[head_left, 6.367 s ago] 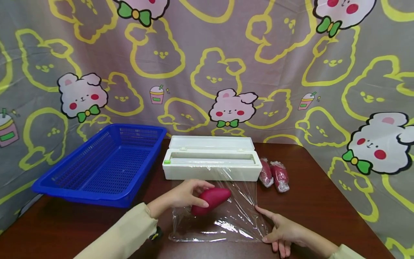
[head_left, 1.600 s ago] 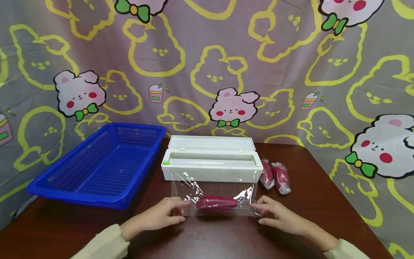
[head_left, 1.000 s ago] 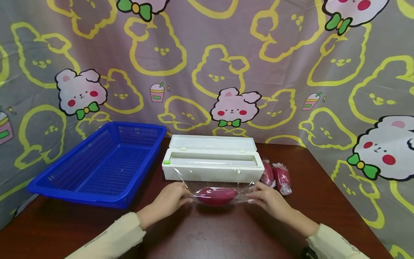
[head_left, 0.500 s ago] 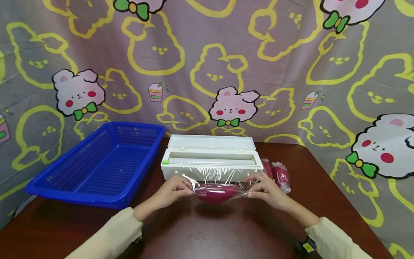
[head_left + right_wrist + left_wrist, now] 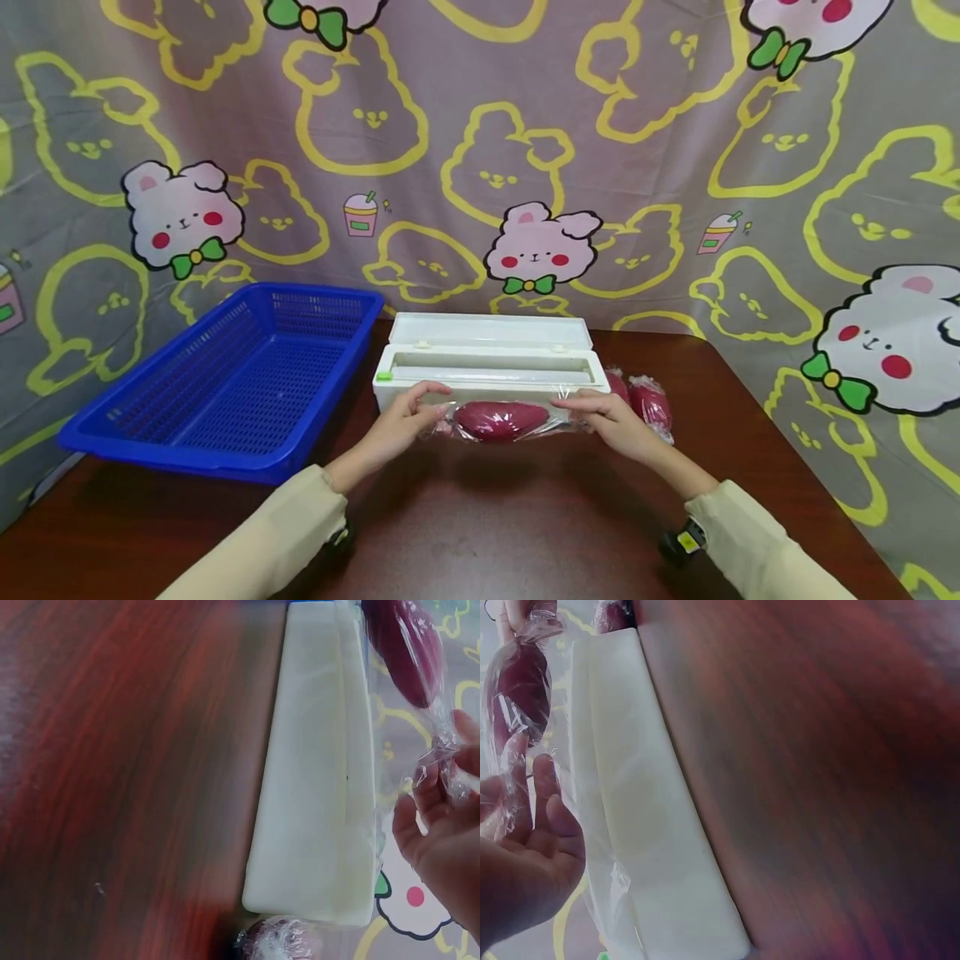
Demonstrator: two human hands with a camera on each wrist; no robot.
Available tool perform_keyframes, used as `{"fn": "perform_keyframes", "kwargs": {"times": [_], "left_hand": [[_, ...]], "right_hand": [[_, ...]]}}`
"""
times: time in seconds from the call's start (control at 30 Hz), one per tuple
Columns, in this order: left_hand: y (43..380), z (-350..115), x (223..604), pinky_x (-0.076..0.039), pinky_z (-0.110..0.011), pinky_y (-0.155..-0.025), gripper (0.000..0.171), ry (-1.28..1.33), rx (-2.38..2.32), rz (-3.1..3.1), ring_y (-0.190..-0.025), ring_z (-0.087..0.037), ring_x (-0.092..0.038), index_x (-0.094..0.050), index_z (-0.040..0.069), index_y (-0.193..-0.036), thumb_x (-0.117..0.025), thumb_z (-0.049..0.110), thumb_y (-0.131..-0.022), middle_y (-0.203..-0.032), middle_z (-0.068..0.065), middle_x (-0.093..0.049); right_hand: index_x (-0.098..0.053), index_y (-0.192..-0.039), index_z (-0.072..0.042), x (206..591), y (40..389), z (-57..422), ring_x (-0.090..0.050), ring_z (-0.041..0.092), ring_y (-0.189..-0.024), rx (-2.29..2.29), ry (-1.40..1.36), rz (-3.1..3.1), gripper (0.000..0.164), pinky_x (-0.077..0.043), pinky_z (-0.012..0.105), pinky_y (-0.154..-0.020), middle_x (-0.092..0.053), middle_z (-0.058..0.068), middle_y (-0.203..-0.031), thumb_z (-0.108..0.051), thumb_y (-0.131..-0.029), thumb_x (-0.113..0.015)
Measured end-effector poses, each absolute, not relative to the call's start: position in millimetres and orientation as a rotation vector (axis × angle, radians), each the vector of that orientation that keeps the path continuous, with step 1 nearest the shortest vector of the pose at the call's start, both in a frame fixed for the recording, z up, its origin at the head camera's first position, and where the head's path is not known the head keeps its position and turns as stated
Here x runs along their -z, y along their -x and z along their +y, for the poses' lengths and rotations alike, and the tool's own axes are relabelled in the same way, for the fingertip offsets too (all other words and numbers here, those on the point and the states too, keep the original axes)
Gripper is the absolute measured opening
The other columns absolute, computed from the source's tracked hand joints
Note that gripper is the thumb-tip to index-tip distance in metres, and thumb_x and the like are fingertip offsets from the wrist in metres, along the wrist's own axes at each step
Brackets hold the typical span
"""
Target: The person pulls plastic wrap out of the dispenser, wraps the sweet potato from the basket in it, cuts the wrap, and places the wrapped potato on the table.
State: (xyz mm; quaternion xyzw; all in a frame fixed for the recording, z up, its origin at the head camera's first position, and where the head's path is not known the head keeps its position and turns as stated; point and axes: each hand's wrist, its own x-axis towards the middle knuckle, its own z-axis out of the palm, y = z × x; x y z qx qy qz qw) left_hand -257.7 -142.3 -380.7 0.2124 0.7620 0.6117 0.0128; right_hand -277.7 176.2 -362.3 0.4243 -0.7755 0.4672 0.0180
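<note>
A smooth dark-red sweet potato (image 5: 501,420), wrapped in clear cling film (image 5: 553,422), is held up in front of the white cling film dispenser (image 5: 491,332). My left hand (image 5: 399,423) pinches the gathered film at its left end. At the right end my right hand (image 5: 617,422) grips the other bunch of film, twisted in the right wrist view. Film also trails over the dispenser's front (image 5: 641,795) in the left wrist view. The dispenser's lid stands raised, with the film roll (image 5: 491,373) inside and a green slider (image 5: 384,376) at the left.
Two more film-wrapped sweet potatoes (image 5: 651,404) lie right of the dispenser, one partly hidden by it and my right hand. A blue plastic basket (image 5: 187,458) stands to the left on the dark brown table (image 5: 480,533). A patterned cloth (image 5: 420,108) hangs behind.
Earlier the bare sweet potato was laid on spread film and then covered. Since then both hands have gathered the film ends, lifted the sweet potato and moved it toward the dispenser.
</note>
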Motion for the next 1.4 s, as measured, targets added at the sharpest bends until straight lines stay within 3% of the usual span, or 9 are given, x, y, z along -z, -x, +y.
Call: {"fn": "perform_keyframes", "kwargs": {"times": [0.27, 0.4, 0.53, 0.6, 0.7, 0.83, 1.0, 1.23, 1.4], "left_hand": [[264.8, -135.2, 376.7, -0.049, -0.032, -0.058, 0.027, -0.722, -1.966, 2.314, -0.061, -0.009, -0.053, -0.053, -0.013, -0.112, -0.041, -0.001, -0.092, -0.068, -0.007, -0.057], [267.3, -133.8, 376.2, -0.048, -0.029, -0.058, 0.027, -0.819, -1.841, 2.431, -0.064, -0.011, -0.055, -0.058, -0.010, -0.108, -0.055, 0.004, -0.086, -0.075, -0.011, -0.061], [270.0, -134.3, 375.2, -0.046, -0.028, -0.067, 0.046, -1.039, -1.528, 2.727, -0.076, -0.013, -0.055, -0.060, -0.005, -0.109, -0.076, 0.013, -0.069, -0.089, -0.009, -0.064], [272.1, -134.0, 375.1, -0.044, -0.026, -0.068, 0.051, -1.133, -1.366, 2.861, -0.077, -0.012, -0.052, -0.061, -0.003, -0.109, -0.080, 0.013, -0.064, -0.087, -0.005, -0.062], [274.4, -132.3, 374.6, -0.041, -0.025, -0.061, 0.042, -1.190, -1.228, 2.970, -0.068, -0.009, -0.047, -0.064, -0.001, -0.104, -0.077, 0.011, -0.067, -0.075, 0.000, -0.055], [275.4, -130.1, 376.7, -0.038, -0.022, -0.054, 0.030, -1.176, -1.098, 3.039, -0.060, -0.006, -0.042, -0.066, 0.001, -0.100, -0.073, 0.011, -0.072, -0.066, 0.005, -0.048], [274.9, -127.9, 379.9, -0.041, -0.023, -0.057, 0.031, -1.154, -0.850, 3.163, -0.063, -0.009, -0.052, -0.069, 0.005, -0.097, -0.075, 0.019, -0.069, -0.071, 0.003, -0.055], [279.8, -124.7, 384.7, -0.043, -0.019, -0.058, 0.029, -0.993, -0.958, 3.111, -0.066, -0.007, -0.057, -0.071, 0.007, -0.091, -0.078, 0.016, -0.065, -0.077, 0.002, -0.062], [281.9, -122.6, 387.4, -0.043, -0.020, -0.056, 0.029, -0.934, -1.029, 3.061, -0.062, -0.007, -0.055, -0.070, 0.004, -0.087, -0.080, 0.011, -0.061, -0.073, 0.001, -0.064]], "right_hand": [[-0.053, -0.115, 0.010, 354.8, 276.2, 165.3, -0.043, 0.015, -0.066, -1.317, -1.312, -2.458, 0.042, -0.041, 0.026, -0.053, -0.050, 0.012, -0.074, 0.005, -0.075, -0.066], [-0.058, -0.108, 0.012, 350.1, 277.6, 161.0, -0.045, 0.013, -0.063, -1.302, -1.306, -2.430, 0.031, -0.041, 0.023, -0.054, -0.056, 0.011, -0.076, 0.008, -0.077, -0.062], [-0.062, -0.104, 0.008, 358.3, 290.4, 161.9, -0.042, 0.011, -0.059, -1.294, -1.286, -2.426, 0.024, -0.038, 0.023, -0.051, -0.057, 0.004, -0.071, 0.006, -0.080, -0.059], [-0.065, -0.102, 0.006, 363.4, 297.0, 162.7, -0.042, 0.011, -0.059, -1.288, -1.256, -2.446, 0.021, -0.038, 0.024, -0.051, -0.056, 0.001, -0.073, 0.003, -0.082, -0.059], [-0.067, -0.098, 0.003, 367.7, 302.7, 162.5, -0.045, 0.016, -0.060, -1.302, -1.215, -2.493, 0.018, -0.041, 0.023, -0.050, -0.054, 0.003, -0.081, -0.003, -0.084, -0.059], [-0.069, -0.096, 0.001, 371.5, 306.6, 160.6, -0.048, 0.018, -0.063, -1.268, -1.217, -2.553, 0.018, -0.044, 0.024, -0.052, -0.053, 0.005, -0.089, -0.009, -0.085, -0.059], [-0.069, -0.098, -0.003, 376.3, 309.6, 156.3, -0.052, 0.008, -0.074, -1.160, -1.267, -2.596, 0.019, -0.044, 0.024, -0.063, -0.064, 0.001, -0.088, -0.014, -0.085, -0.060], [-0.069, -0.095, 0.000, 384.7, 312.6, 152.8, -0.040, 0.004, -0.044, -1.266, -1.184, -2.668, 0.019, -0.036, 0.021, -0.040, -0.057, 0.012, -0.060, -0.013, -0.083, -0.063], [-0.070, -0.091, 0.000, 391.3, 314.1, 150.6, -0.041, 0.003, -0.046, -1.225, -1.158, -2.679, 0.016, -0.036, 0.020, -0.042, -0.059, 0.003, -0.063, -0.010, -0.080, -0.066]]}}
